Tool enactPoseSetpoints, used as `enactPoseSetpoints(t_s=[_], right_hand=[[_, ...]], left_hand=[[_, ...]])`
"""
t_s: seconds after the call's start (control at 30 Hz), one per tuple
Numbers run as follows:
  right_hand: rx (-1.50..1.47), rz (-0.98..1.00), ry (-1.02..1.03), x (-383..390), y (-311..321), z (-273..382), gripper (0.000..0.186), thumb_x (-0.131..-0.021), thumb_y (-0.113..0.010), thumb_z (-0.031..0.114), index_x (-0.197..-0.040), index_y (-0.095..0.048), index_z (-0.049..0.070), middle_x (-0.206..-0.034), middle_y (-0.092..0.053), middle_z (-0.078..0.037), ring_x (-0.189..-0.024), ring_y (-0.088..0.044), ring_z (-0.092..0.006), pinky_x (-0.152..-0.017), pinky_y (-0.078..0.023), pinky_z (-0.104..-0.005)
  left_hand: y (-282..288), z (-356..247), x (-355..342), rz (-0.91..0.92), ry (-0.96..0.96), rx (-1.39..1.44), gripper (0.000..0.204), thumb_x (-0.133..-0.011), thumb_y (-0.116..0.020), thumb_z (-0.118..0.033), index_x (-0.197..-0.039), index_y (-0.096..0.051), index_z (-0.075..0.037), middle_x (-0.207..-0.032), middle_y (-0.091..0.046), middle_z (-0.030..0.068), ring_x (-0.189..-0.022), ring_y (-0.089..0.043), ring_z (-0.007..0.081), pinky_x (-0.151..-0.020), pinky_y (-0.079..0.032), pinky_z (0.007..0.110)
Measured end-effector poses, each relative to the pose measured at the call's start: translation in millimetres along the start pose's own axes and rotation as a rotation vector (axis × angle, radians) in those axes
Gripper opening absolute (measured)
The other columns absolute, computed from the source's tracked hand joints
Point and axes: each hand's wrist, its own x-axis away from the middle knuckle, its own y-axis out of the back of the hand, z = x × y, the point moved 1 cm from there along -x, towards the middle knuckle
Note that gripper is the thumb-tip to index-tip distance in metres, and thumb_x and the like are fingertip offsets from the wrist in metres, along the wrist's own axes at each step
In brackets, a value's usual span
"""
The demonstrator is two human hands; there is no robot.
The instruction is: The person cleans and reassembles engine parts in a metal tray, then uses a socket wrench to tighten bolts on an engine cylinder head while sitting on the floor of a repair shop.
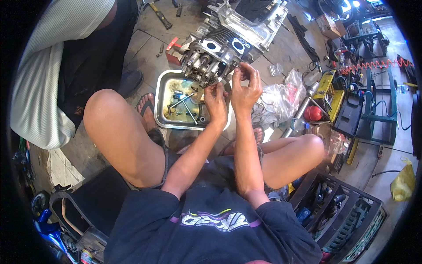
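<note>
Two-handed fine work at the exposed end of an engine.
Engine sits beyond the metal tray, its near end reaching over the far rim. Left hand: grip narrow, at the engine's near edge. Right hand: grip slightly parted, beside its right corner. Cannot tell whether either holds a part. Step appears to be small-part adjustment; next move likely calls for light fingertip control.

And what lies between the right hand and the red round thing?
Crumpled clear plastic, then a silver tube, show there in the head view.
</note>
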Motion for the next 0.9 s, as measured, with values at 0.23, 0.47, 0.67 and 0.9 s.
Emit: enactPoseSetpoints(t_s=[0.23, 0.47, 0.67, 0.9], right_hand=[[0.021, 0.043, 0.065, 2, -3, -1, 0.009, -0.081, -0.072, 0.002, -0.090, -0.069, 0.001, -0.082, -0.067, -0.011, -0.067, -0.064, -0.0224, -0.063, -0.051, -0.0331], [0.004, 0.019, 0.085, -4, 0, 3, 0.010, -0.082, -0.073, 0.004, -0.091, -0.070, 0.000, -0.082, -0.067, -0.011, -0.067, -0.064, -0.0202, -0.062, -0.051, -0.0317], [0.007, -0.005, -0.005, 3, -8, 3, 0.011, -0.084, -0.074, 0.008, -0.090, -0.071, -0.001, -0.079, -0.069, -0.011, -0.068, -0.067, -0.0180, -0.064, -0.052, -0.0305], [-0.085, -0.035, -0.256, 7, -10, 20, 0.012, -0.088, -0.070, 0.010, -0.088, -0.067, -0.002, -0.079, -0.068, -0.012, -0.065, -0.061, -0.0181, -0.064, -0.050, -0.0322]], left_hand=[[-6, 5, 4, 0.005, -0.047, 0.053, 0.026, -0.098, -0.060, -0.017, -0.114, -0.062, 0.003, -0.101, -0.063, 0.0046, -0.088, -0.056, 0.0101, -0.077, -0.047, 0.024], [-10, 2, 12, 0.061, 0.033, 0.221, 0.030, -0.099, -0.057, -0.017, -0.119, -0.060, 0.005, -0.113, -0.062, 0.0091, -0.100, -0.057, 0.0143, -0.087, -0.046, 0.027], [-10, -4, 15, 0.097, -0.016, 0.126, 0.032, -0.100, -0.053, -0.018, -0.122, -0.059, 0.004, -0.117, -0.061, 0.0112, -0.102, -0.057, 0.0150, -0.088, -0.047, 0.027], [-7, -13, 10, 0.098, 0.216, 0.210, 0.029, -0.100, -0.054, -0.021, -0.119, -0.061, -0.001, -0.114, -0.064, 0.0077, -0.098, -0.060, 0.0155, -0.086, -0.048, 0.028]])
